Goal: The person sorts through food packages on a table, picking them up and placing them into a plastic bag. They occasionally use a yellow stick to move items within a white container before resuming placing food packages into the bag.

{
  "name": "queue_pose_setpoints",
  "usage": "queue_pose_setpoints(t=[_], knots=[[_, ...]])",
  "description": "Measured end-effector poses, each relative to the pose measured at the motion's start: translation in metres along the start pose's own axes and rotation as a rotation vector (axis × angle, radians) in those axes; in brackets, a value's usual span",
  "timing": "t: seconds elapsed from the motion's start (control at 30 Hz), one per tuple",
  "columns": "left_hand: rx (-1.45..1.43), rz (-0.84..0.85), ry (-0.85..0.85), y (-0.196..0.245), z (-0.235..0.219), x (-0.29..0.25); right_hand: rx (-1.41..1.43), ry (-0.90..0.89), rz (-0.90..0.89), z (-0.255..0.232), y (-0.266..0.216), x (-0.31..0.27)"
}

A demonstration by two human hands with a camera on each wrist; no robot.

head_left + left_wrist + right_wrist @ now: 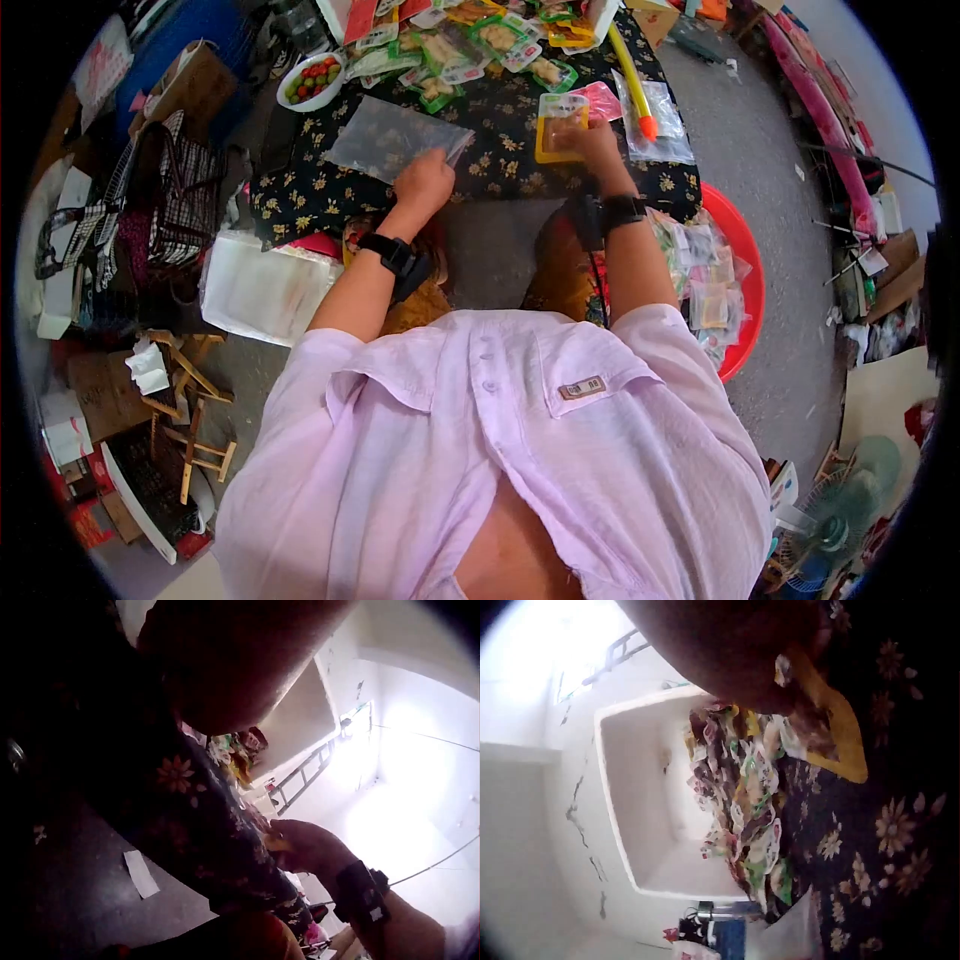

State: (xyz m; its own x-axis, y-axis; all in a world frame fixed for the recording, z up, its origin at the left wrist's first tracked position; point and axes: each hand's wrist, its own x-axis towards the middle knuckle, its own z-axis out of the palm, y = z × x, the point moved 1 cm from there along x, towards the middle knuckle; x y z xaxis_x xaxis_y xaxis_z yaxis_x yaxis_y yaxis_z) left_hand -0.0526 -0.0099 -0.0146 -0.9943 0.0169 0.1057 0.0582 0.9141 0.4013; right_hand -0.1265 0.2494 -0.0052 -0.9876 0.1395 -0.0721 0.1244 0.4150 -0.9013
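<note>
The left hand [425, 181] is clamped on the near right edge of a clear bag [385, 140], presumably to steady the limp film; the right hand [597, 148] grips the side of a yellow-edged packet [553, 126], its face left largely uncovered, above the flowered cloth [500, 180]. Beyond lies a packet heap [470, 45], apparently kept within reach, a white bowl [331, 97] to its left.
</note>
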Motion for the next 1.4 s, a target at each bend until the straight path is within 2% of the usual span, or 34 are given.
queue_pose_setpoints(t=[0.07,0.13,0.2,0.27,0.37,0.47,0.57,0.63,0.73,0.83,0.9,1.0,1.03,1.1,1.17,1.27,1.33,1.4], knots=[[-0.035,-0.011,-0.006,0.001,-0.004,0.003,0.554,-0.252,0.161,0.012,0.025,0.013],[-0.062,-0.038,-0.004,0.001,-0.002,0.005,0.581,-0.346,-0.344,0.027,0.027,0.004],[-0.1,-0.07,-0.024,0.001,-0.001,0.006,0.755,-0.41,-0.365,0.044,0.024,-0.01],[-0.151,-0.105,-0.062,-0.001,0.0,0.007,1.068,-0.436,0.119,0.061,0.005,-0.031],[-0.172,-0.153,-0.057,-0.001,0.0,0.009,0.971,-0.311,0.208,0.083,-0.019,-0.056],[-0.187,-0.115,0.009,0.0,-0.002,0.008,0.92,-0.195,0.214,0.1,-0.027,-0.066],[-0.227,-0.066,0.12,-0.007,0.01,0.01,0.935,-0.222,0.13,0.113,-0.032,-0.072],[-0.192,-0.109,0.105,0.0,0.003,0.007,0.943,-0.164,0.067,0.135,-0.031,-0.069],[-0.185,-0.152,0.007,0.01,-0.013,0.002,0.699,-0.369,0.338,0.131,-0.029,-0.064],[-0.153,-0.122,-0.036,0.012,-0.021,0.0,-0.276,-0.184,-1.114,0.102,-0.022,-0.039],[-0.078,-0.103,-0.056,0.001,-0.004,0.004,0.27,-0.463,-0.634,0.096,-0.012,-0.017],[-0.104,-0.062,-0.022,-0.001,-0.001,0.002,0.243,-0.547,-0.39,0.088,-0.008,-0.004],[-0.132,-0.089,-0.021,0.002,-0.005,0.0,0.145,-0.509,-0.452,0.09,-0.01,-0.008],[-0.188,-0.144,-0.021,0.008,-0.011,-0.003,-0.222,-0.375,-0.727,0.092,-0.016,-0.021],[-0.215,-0.199,-0.011,0.001,-0.003,0.001,-0.765,-0.153,-1.127,0.084,-0.051,-0.056],[-0.311,-0.21,0.009,-0.013,0.008,0.004,-0.625,-0.187,-0.745,0.101,-0.036,-0.061],[-0.333,-0.208,0.046,-0.01,0.002,0.002,-0.023,-0.259,-0.582,0.114,-0.032,-0.069],[-0.298,-0.219,0.103,-0.004,-0.004,-0.002,-0.44,-0.319,-0.647,0.116,-0.036,-0.081]])
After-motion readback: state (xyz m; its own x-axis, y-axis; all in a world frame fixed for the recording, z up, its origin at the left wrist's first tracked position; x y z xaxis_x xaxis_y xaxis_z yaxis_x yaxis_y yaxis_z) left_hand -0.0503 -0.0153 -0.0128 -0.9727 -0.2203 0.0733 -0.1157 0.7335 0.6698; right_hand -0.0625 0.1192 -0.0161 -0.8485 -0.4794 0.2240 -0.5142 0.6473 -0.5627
